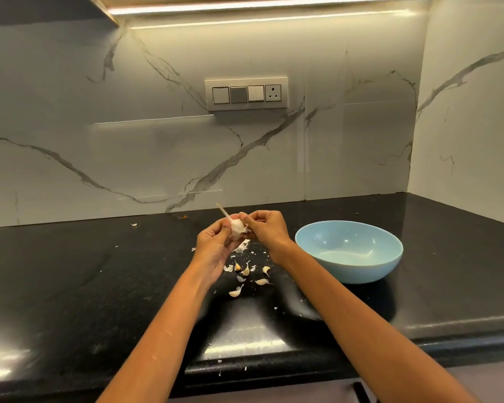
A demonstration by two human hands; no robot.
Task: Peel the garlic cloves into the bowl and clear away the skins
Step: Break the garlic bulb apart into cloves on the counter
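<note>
While both hands meet over the black counter (70,271), a garlic bulb (237,226) is being pulled apart.

From the left: the left hand (216,245) curls its fingers around the bulb (stalk pointing up and left), the right hand (264,228) pinches the bulb's other side with bent fingertips. Below them loose cloves (246,271) and papery skins (242,247) lie scattered on the counter. Just right of the right wrist sits the pale blue bowl (349,251), upright.

Pale blue bowl (349,267), black countertop (70,271), grey-veined white marble wall (128,141).
</note>
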